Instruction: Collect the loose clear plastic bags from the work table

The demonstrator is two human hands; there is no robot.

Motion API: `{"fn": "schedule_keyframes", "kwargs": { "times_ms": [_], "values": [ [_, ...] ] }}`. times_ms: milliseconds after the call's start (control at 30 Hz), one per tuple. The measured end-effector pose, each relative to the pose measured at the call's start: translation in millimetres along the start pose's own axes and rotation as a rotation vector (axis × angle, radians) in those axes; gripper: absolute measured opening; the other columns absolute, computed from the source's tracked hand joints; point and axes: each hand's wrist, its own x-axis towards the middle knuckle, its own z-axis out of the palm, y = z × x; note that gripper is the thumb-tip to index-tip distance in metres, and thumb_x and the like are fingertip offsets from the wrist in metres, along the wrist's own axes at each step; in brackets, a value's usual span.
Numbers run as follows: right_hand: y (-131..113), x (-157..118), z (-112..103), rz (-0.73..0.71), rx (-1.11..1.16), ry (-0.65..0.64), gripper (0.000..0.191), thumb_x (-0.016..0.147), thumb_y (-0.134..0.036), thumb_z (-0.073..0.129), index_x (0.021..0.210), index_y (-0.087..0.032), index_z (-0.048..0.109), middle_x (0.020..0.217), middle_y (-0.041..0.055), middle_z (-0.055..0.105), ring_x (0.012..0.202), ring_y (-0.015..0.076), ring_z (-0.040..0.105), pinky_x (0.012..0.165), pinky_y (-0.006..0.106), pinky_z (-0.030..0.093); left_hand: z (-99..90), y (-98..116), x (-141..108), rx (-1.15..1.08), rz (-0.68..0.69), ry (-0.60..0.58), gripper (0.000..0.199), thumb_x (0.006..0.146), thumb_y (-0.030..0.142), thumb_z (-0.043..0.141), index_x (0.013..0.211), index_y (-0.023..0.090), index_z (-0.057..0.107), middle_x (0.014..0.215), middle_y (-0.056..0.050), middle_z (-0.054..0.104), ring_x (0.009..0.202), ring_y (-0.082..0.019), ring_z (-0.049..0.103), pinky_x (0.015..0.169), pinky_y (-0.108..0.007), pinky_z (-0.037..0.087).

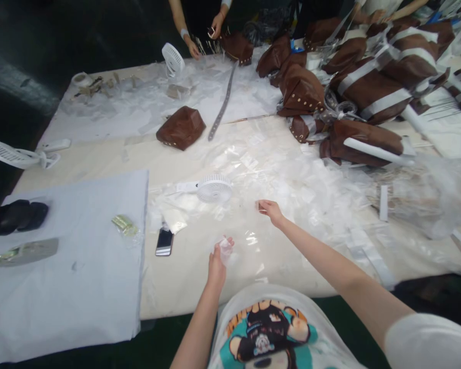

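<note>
Head view of a table (pixel 176 292) spread with clear plastic sheeting (pixel 276 174) and brown studded bags (pixel 301 92). The hands are well apart: the left hand (pixel 217 261) clutches a crumpled plastic scrap (pixel 226 249) near a phone (pixel 164 242); the right hand (pixel 271 211) reaches out near a small white fan (pixel 214 188), its grip too small to tell.

The person is wearing a white short-sleeved T-shirt (pixel 234 312) bearing a printed cartoon figure (pixel 267 333) in black, teal and orange. The right sleeve (pixel 426 343) is showing plain white fabric and is ending above the elbow. The left forearm (pixel 200 318), right forearm (pixel 330 261), left hand (pixel 217 266) and right hand (pixel 271 211) are showing bare.
</note>
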Motion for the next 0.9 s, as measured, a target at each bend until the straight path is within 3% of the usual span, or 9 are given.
{"fn": "schedule_keyframes", "kwargs": {
  "times_ms": [133, 233, 367, 533, 633, 733, 800, 900],
  "values": [
    [-0.9, -39.0, -19.3, 0.044, 0.351, -0.094, 0.041, 0.089, -0.054, 0.054, 0.104, -0.019, 0.069, 0.098, 0.0096, 0.074, 0.090, 0.0204, 0.070, 0.079, 0.033, 0.057, 11.0, 8.7, 8.9, 0.032, 0.042, -0.055, 0.054, 0.083, 0.054, 0.069, 0.119, 0.014, 0.069, 0.121, -0.018, 0.073, 0.112, -0.029, 0.070, 0.108, -0.047, 0.045],
    [7.0, -58.7, -20.7, 0.116, 0.562, -0.093, 0.039, 0.082, -0.055, 0.065, 0.100, -0.021, 0.069, 0.098, 0.0089, 0.074, 0.090, 0.0200, 0.070, 0.079, 0.032, 0.057, 19.8, 7.0, 14.4, 0.030, 0.038, -0.104, 0.053, 0.085, 0.052, 0.068, 0.121, 0.013, 0.068, 0.122, -0.018, 0.073, 0.110, -0.029, 0.071, 0.106, -0.045, 0.047],
    [29.2, -67.4, 0.5, 0.103, 0.237, 0.047, 0.040, 0.086, -0.054, 0.056, 0.103, -0.020, 0.067, 0.105, 0.0101, 0.074, 0.093, 0.0216, 0.070, 0.076, 0.034, 0.057, 16.2, -11.8, 25.6, 0.030, -0.038, -0.098, 0.043, 0.089, 0.043, 0.065, 0.117, 0.011, 0.070, 0.118, -0.019, 0.074, 0.109, -0.029, 0.071, 0.103, -0.044, 0.050],
    [46.5, -59.7, 35.1, 0.009, -0.066, 0.093, 0.027, 0.076, -0.034, 0.068, 0.098, -0.018, 0.067, 0.103, 0.0096, 0.072, 0.088, 0.0220, 0.066, 0.087, 0.041, 0.054, -21.4, -39.9, 43.3, 0.026, -0.134, 0.074, 0.028, 0.088, 0.033, 0.063, 0.103, 0.010, 0.072, 0.094, -0.017, 0.078, 0.097, -0.027, 0.075, 0.101, -0.045, 0.051],
    [40.4, -50.7, 54.5, -0.097, -0.231, 0.051, 0.029, 0.078, -0.026, 0.068, 0.107, -0.018, 0.067, 0.113, 0.0091, 0.069, 0.092, 0.0210, 0.065, 0.094, 0.040, 0.051, -50.1, -49.2, 42.7, -0.003, -0.147, 0.157, 0.026, 0.086, 0.032, 0.064, 0.102, 0.012, 0.071, 0.088, -0.013, 0.078, 0.091, -0.024, 0.075, 0.100, -0.043, 0.051],
    [24.8, -40.8, 79.3, -0.215, -0.368, -0.018, 0.040, 0.080, -0.023, 0.068, 0.120, -0.021, 0.064, 0.128, 0.0090, 0.061, 0.113, 0.0228, 0.059, 0.103, 0.039, 0.047, -72.1, -52.5, 32.6, -0.042, -0.137, 0.194, 0.026, 0.084, 0.032, 0.066, 0.099, 0.012, 0.071, 0.088, -0.012, 0.078, 0.089, -0.024, 0.075, 0.100, -0.042, 0.051],
    [12.9, -34.5, 99.1, -0.280, -0.444, -0.072, 0.045, 0.082, -0.023, 0.069, 0.126, -0.022, 0.061, 0.134, 0.0086, 0.057, 0.126, 0.0238, 0.051, 0.108, 0.038, 0.043, -81.3, -52.7, 25.7, -0.067, -0.125, 0.212, 0.025, 0.083, 0.033, 0.067, 0.096, 0.012, 0.072, 0.088, -0.013, 0.078, 0.090, -0.025, 0.075, 0.099, -0.042, 0.052],
    [-2.3, -26.9, 128.8, -0.328, -0.546, -0.141, 0.044, 0.086, -0.026, 0.068, 0.129, -0.021, 0.060, 0.134, 0.0095, 0.057, 0.128, 0.0249, 0.049, 0.109, 0.038, 0.042, -89.2, -50.8, 22.0, -0.105, -0.103, 0.240, 0.023, 0.081, 0.033, 0.069, 0.093, 0.013, 0.072, 0.087, -0.013, 0.078, 0.087, -0.026, 0.075, 0.099, -0.042, 0.052]
  ]
}}
